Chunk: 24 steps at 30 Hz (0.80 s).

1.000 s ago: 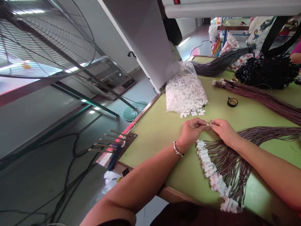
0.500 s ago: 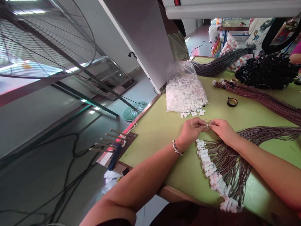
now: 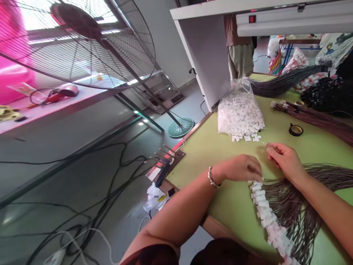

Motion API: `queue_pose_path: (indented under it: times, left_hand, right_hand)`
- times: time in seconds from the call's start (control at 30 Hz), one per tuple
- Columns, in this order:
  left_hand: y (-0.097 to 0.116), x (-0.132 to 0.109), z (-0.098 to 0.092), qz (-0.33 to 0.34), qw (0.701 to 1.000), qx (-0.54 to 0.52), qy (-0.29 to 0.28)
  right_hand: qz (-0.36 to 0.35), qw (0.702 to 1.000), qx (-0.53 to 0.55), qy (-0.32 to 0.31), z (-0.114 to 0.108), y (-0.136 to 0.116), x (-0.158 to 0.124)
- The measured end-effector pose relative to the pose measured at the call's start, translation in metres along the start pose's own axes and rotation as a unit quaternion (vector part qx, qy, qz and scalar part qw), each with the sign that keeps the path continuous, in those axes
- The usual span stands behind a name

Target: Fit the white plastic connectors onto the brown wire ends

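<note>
My left hand (image 3: 242, 168) is curled, slightly blurred, with its fingertips closed on the top white connector (image 3: 255, 183) of a long row of wired connectors (image 3: 268, 217) on the green table (image 3: 204, 154). My right hand (image 3: 285, 160) lies a little to the right, its fingers pinched on thin wire ends (image 3: 268, 146). Its wrist rests over the fanned brown wire bundle (image 3: 298, 198) that leads to the row.
A clear bag of white connectors (image 3: 239, 116) lies behind the hands, loose connectors (image 3: 246, 138) at its mouth. A tape roll (image 3: 296, 129), more wire bundles (image 3: 317, 117) and a black pile (image 3: 325, 97) are at right. A standing fan (image 3: 82, 40), floor cables (image 3: 110, 184) and a standing person (image 3: 239, 51) are beyond.
My hands were pinched together on one connector and wire. Now they have parted: the left has dropped to the top of the connector row. My head has turned, shifting the view.
</note>
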<state>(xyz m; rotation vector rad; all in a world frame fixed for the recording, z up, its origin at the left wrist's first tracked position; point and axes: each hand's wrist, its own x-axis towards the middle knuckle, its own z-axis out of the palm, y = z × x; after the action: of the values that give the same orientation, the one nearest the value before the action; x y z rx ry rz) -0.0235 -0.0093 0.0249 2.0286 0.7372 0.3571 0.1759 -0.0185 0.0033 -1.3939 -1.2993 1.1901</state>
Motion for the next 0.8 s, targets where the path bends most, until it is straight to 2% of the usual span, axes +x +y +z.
queue_pose_path:
  times: [0.03, 0.07, 0.1, 0.17, 0.23, 0.3, 0.37, 0.47, 0.6, 0.67, 0.73, 0.8]
  left_hand:
    - [-0.005, 0.0, -0.008, -0.042, 0.995, 0.043, 0.076]
    - [-0.011, 0.0, -0.016, -0.117, 0.972, 0.102, 0.178]
    - [-0.018, 0.001, -0.023, -0.182, 0.937, 0.154, 0.255]
    - [-0.031, 0.006, -0.033, -0.249, 0.884, 0.218, 0.33]
    - [-0.041, 0.011, -0.038, -0.279, 0.861, 0.261, 0.337]
    - [-0.046, 0.016, -0.039, -0.294, 0.854, 0.285, 0.32]
    - [-0.049, 0.017, -0.038, -0.292, 0.858, 0.289, 0.308]
    - [-0.049, 0.013, -0.038, -0.254, 0.874, 0.281, 0.304]
    - [-0.042, 0.002, -0.045, -0.237, 0.874, 0.265, 0.332]
    - [-0.033, -0.003, -0.045, -0.245, 0.878, 0.177, 0.371]
    - [-0.021, -0.004, -0.04, -0.231, 0.896, -0.005, 0.379]
    - [-0.01, -0.001, -0.028, -0.192, 0.906, -0.207, 0.315]
  right_hand:
    - [0.005, 1.0, 0.011, -0.008, 0.002, 0.001, -0.001]
    - [0.005, 1.0, 0.019, -0.014, 0.005, 0.002, -0.003]
    - [0.002, 1.0, 0.021, -0.016, 0.006, 0.003, -0.004]
    - [-0.011, 1.0, 0.008, -0.013, 0.008, 0.004, -0.005]
    - [-0.03, 0.999, -0.025, -0.004, 0.009, 0.003, -0.005]
    - [-0.049, 0.997, -0.056, 0.006, 0.008, 0.002, -0.004]
    - [-0.054, 0.996, -0.074, 0.012, 0.008, 0.001, -0.004]
    - [-0.057, 0.995, -0.083, 0.021, 0.01, 0.001, -0.005]
    - [-0.083, 0.992, -0.089, 0.024, 0.011, 0.002, -0.005]
    - [-0.098, 0.99, -0.093, 0.03, 0.01, 0.002, -0.006]
    - [-0.112, 0.989, -0.094, 0.035, 0.009, 0.0, -0.008]
    - [-0.126, 0.986, -0.101, 0.033, 0.009, -0.002, -0.01]
